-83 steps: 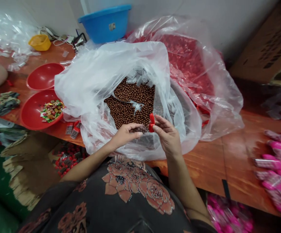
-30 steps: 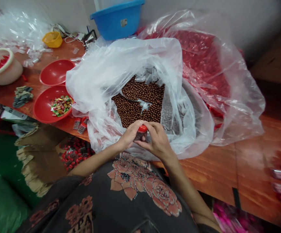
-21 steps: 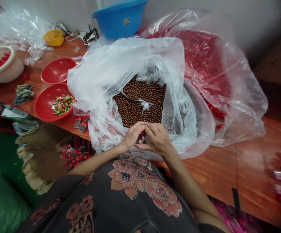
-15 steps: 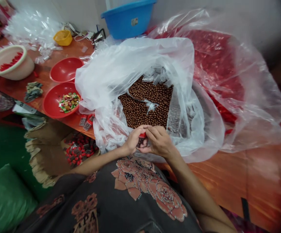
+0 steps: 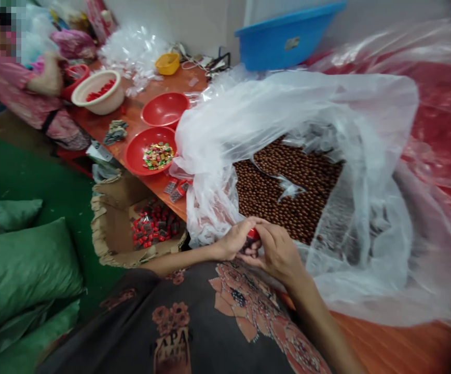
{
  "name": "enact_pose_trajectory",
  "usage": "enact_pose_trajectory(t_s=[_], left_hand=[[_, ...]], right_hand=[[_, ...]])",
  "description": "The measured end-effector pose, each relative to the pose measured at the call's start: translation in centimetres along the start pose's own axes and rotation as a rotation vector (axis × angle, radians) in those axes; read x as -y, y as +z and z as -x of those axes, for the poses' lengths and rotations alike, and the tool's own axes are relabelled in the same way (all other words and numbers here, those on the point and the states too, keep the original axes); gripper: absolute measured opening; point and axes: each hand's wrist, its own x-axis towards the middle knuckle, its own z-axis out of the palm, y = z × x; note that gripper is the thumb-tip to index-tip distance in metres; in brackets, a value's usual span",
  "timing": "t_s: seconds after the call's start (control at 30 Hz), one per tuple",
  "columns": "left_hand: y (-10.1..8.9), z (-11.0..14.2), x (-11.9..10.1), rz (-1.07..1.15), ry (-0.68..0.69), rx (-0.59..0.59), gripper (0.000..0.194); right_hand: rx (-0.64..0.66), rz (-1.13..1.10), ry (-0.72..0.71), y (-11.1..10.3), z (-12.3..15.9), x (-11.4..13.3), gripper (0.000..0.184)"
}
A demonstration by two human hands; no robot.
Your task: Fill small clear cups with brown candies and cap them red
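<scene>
Above the lip of a clear plastic bag [image 5: 225, 140] holding brown balls [image 5: 287, 192], left hand [image 5: 233, 240] and right hand [image 5: 278, 255] press together. Their fingers pinch a small red-capped container [image 5: 253, 235], mostly hidden between them.

Red cap [image 5: 253, 235] (half hidden) between hands [image 5: 233, 241] [image 5: 278, 254]

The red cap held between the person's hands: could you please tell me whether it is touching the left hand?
Touching. The head view shows the left hand curled around the red cap, its fingers lying against the cap's edge with no gap.
</scene>
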Motion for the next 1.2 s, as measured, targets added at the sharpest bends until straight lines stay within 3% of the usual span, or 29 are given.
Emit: enact_pose_trajectory(t_s=[0.07,0.13,0.2,0.27,0.33,0.4,0.5,0.63,0.73,0.93,1.07,1.13,1.2], left_hand=[[-1.0,1.0,-0.3,-0.093,0.09,-0.021,0.05],[-3.1,2.1,-1.4,-0.237,0.249,-0.142,0.049],[-6.4,3.1,-3.1,-0.428,0.456,-0.419,0.044],[-10.8,3.6,-4.8,-0.642,0.632,-0.793,0.034],[-15.5,3.5,-6.0,-0.833,0.695,-1.065,0.025],[-19.4,3.0,-6.4,-0.953,0.656,-1.144,0.02],[-22.7,2.1,-5.3,-1.089,0.596,-1.089,0.017],[-23.4,1.9,-2.7,-1.235,0.582,-1.036,0.032],[-23.3,2.1,-1.5,-1.257,0.551,-1.009,0.032],[-23.0,3.1,-1.1,-1.025,0.621,-1.023,0.027],[-20.3,5.2,-1.7,-0.728,0.705,-1.067,0.045],[-18.3,6.2,-2.3,-0.621,0.715,-0.987,0.055],[-16.3,6.8,-2.8,-0.542,0.711,-0.827,0.063]], right_hand=[[0.004,0.015,0.01,0.4,-0.1,0.5,0.068],[0.029,0.021,0.068,0.7,-0.1,1.0,0.071],[0.041,0.002,0.146,0.9,0.2,1.0,0.074],[0.022,-0.017,0.208,0.9,0.7,0.8,0.077],[-0.006,-0.016,0.235,0.9,1.1,0.5,0.077],[-0.026,-0.001,0.232,0.8,1.5,0.3,0.076],[-0.024,0.022,0.219,0.9,1.8,0.3,0.07],[-0.016,0.031,0.226,1.2,2.0,0.5,0.066],[-0.004,0.013,0.215,1.5,1.7,0.3,0.065],[-0.003,-0.058,0.141,1.9,-1.0,0.8,0.069],[0.047,-0.171,0.132,2.7,-4.8,1.5,0.071],[0.128,-0.24,0.119,3.3,-7.3,1.7,0.082],[0.209,-0.302,0.066,4.0,-9.9,1.7,0.099]])
